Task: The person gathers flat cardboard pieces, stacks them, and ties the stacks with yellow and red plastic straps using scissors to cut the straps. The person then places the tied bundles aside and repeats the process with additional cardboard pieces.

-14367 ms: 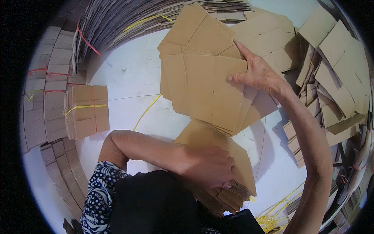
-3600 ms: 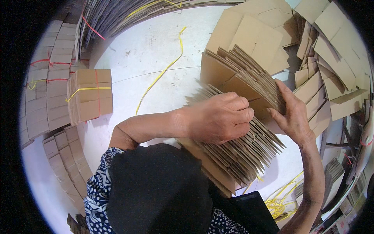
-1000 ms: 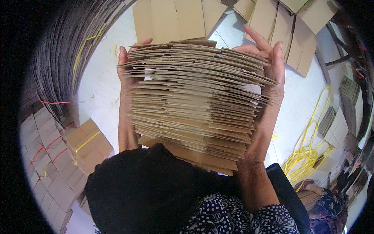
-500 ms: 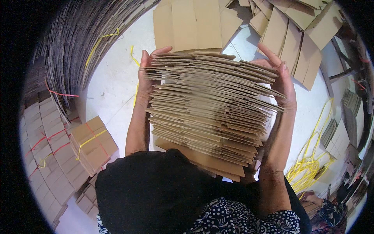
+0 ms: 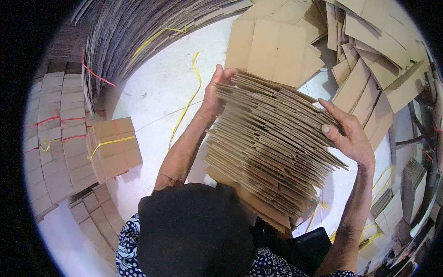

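A thick stack (image 5: 272, 147) of flat, ridged brown cardboard sheets rests against the person's lap, clasped between the left hand (image 5: 217, 90) at its far corner and the right hand (image 5: 348, 134) on its side edge. It now tilts rightward, lower than half a second ago. Beyond lie loose sheets (image 5: 272, 46) on the white floor (image 5: 157, 92).

Brown cardboard stack (image 5: 272, 147), yellow strap (image 5: 187, 108)
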A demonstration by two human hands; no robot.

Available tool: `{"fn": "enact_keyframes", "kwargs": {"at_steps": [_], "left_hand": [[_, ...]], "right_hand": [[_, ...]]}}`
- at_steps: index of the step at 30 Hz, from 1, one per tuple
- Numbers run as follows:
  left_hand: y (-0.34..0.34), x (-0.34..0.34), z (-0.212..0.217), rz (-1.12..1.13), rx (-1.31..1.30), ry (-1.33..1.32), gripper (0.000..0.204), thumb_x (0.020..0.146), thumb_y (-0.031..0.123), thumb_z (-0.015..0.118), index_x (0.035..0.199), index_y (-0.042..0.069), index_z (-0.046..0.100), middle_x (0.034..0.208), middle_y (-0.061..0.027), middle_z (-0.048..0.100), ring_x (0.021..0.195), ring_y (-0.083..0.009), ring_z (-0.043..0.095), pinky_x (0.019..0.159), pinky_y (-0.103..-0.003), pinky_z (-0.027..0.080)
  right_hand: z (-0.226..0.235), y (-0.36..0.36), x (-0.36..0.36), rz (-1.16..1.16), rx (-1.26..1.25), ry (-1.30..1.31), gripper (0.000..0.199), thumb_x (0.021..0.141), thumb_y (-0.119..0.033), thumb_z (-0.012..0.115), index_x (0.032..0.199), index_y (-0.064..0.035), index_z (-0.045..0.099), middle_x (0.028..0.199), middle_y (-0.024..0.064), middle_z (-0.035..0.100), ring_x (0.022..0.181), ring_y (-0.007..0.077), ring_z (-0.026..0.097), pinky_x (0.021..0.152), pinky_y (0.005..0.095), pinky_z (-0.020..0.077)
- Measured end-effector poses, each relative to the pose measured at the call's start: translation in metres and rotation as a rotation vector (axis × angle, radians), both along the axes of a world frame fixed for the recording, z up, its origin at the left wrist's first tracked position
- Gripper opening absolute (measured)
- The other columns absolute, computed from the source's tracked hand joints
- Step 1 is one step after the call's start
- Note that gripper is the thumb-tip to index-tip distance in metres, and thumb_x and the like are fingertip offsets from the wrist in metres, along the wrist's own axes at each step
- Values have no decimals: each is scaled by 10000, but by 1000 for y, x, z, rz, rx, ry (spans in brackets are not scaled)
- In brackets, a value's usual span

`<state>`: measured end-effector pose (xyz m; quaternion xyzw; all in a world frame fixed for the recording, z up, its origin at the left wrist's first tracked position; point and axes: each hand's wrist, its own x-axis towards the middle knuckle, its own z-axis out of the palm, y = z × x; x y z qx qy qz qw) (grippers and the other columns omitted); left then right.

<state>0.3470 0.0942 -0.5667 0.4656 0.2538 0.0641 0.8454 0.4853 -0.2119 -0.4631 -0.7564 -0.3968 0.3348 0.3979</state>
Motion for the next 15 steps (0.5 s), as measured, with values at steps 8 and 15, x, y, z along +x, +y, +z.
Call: {"fn": "enact_keyframes", "kwargs": {"at_steps": [8,15], "left_hand": [[17,-4,-17,70,194,3,649,974,529,306,1225,-23,538,1137,-152,596,1055,-221,536,958,-353,395],[-65,-13,129,-462,1733,-485,535,919,316,486,1362,25,412,1401,-193,400,1333,-373,327,1104,-490,236]], "right_hand": [[-15,-3,16,76,64,-6,477,913,-300,515,1273,13,507,863,195,642,745,221,614,721,341,488],[2,-3,11,119,-49,-4,447,926,-256,497,1278,19,498,942,151,645,808,185,600,736,326,495]]}}
